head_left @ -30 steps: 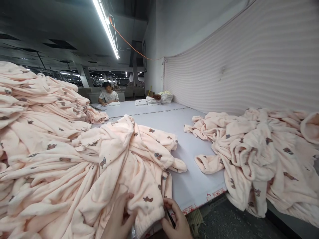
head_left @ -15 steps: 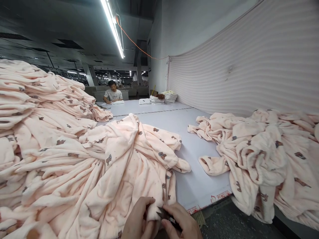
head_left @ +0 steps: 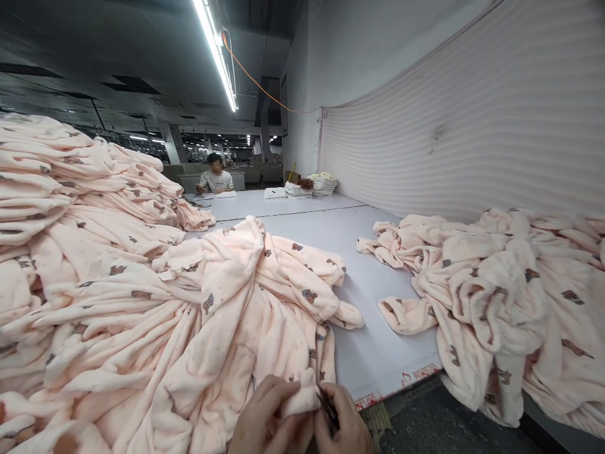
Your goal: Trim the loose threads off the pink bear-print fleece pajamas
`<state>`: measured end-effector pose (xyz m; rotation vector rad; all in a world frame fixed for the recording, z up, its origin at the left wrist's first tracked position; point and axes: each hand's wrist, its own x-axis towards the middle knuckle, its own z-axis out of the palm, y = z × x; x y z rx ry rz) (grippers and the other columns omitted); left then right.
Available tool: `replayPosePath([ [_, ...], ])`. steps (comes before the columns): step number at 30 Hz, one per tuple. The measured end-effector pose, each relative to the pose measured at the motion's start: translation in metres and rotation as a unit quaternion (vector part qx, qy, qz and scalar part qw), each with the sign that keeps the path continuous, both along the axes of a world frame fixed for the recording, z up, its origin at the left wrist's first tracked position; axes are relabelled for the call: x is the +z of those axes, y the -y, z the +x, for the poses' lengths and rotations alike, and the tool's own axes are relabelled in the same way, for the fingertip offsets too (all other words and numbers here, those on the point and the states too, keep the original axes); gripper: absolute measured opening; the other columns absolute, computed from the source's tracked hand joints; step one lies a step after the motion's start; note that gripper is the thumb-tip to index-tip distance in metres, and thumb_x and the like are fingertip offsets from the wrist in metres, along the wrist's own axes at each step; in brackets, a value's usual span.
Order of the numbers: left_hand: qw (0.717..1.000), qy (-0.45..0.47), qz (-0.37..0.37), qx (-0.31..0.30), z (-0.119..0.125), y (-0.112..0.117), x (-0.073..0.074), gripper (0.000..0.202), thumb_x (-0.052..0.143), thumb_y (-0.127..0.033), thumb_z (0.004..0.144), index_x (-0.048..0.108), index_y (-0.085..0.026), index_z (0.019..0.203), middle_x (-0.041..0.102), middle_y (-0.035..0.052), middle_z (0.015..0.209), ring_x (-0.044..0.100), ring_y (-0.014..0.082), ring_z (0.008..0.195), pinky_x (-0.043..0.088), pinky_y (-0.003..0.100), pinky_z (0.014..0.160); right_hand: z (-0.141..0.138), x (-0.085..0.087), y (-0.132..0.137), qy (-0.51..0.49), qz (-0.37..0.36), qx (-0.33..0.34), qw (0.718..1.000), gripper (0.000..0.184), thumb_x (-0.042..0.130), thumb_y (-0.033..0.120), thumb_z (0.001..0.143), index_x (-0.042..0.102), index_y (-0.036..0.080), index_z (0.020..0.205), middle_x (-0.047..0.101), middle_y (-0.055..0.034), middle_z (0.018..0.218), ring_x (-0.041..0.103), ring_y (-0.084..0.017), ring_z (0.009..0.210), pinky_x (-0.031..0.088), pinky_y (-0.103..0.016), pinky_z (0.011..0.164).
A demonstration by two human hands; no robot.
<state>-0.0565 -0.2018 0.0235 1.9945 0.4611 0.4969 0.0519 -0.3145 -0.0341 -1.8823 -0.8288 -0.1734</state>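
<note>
At the bottom of the head view, my left hand (head_left: 267, 419) pinches an edge of a pale pink fleece garment (head_left: 231, 302) with small bear-like prints. Close beside it, my right hand (head_left: 345, 419) is closed around small dark thread snips (head_left: 327, 407). The snips' blades meet the pinched fabric edge, and their handles are mostly covered by my fingers. The garment spreads away from my hands over the heap on the left, with a sleeve end lying on the pale tabletop.
A tall pile of matching garments (head_left: 70, 170) rises at the left, and another heap (head_left: 491, 284) hangs over the edge at right. Between them runs the light grey table (head_left: 363, 340). A co-worker (head_left: 217, 180) sits at the far end near folded stacks (head_left: 324, 184).
My right hand has turned the snips more upright and brought them against the fabric edge. The left hand has lifted and turned the pinched edge. The co-worker's arm has risen slightly.
</note>
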Motion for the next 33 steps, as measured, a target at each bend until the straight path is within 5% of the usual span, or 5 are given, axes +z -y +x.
replayPosePath([
  [7,0.923,0.033,-0.383,0.003,0.01,-0.005,-0.01,0.041,0.061,-0.057,0.074,0.065,-0.016,0.072,0.065,0.0012,0.067,0.058,0.0195,0.073,0.045,0.03,0.073,0.02,0.023,-0.003,-0.009,-0.043,0.069,0.997,0.023,0.053,0.046,0.086,0.059,0.025,0.08,0.066,-0.0008,0.071,0.066,-0.019,0.064,0.049,-0.023,0.056],
  [14,0.854,0.076,-0.515,0.022,0.013,-0.002,-0.013,0.04,0.074,-0.05,0.065,0.071,-0.013,0.08,0.072,0.0066,0.071,0.065,0.0233,0.075,0.048,0.035,0.078,0.019,0.032,0.012,0.04,-0.057,0.152,0.986,0.028,0.052,0.039,0.088,0.065,0.034,0.112,0.067,-0.0008,0.088,0.068,-0.017,0.076,0.051,-0.02,0.063],
  [22,0.886,0.047,-0.458,0.05,0.01,-0.005,-0.014,0.042,0.072,-0.055,0.064,0.07,-0.015,0.078,0.07,0.0064,0.075,0.064,0.0245,0.08,0.048,0.038,0.084,0.016,0.024,0.002,0.031,-0.001,0.15,0.988,0.024,0.051,0.044,0.087,0.07,0.03,0.095,0.068,-0.0014,0.08,0.067,-0.016,0.07,0.05,-0.019,0.061],
  [28,0.982,0.08,-0.141,0.098,-0.018,-0.041,0.027,0.034,0.054,-0.047,0.078,0.054,-0.02,0.057,0.066,0.0068,0.104,0.055,0.0273,0.108,0.041,0.038,0.097,0.062,0.007,-0.005,-0.163,0.026,0.074,0.984,0.031,0.059,0.042,0.079,0.065,0.02,0.099,0.067,-0.0059,0.086,0.064,-0.02,0.077,0.051,-0.026,0.069],
  [33,0.96,-0.264,0.086,-0.044,-0.022,-0.053,0.054,0.004,0.056,-0.022,0.065,0.059,-0.021,0.065,0.069,0.0018,0.075,0.062,0.0241,0.074,0.044,0.031,0.068,0.111,0.002,-0.031,-0.197,0.021,0.04,0.979,0.031,0.063,0.036,0.074,0.068,0.017,0.098,0.066,-0.0099,0.096,0.06,-0.026,0.086,0.047,-0.039,0.081],
])
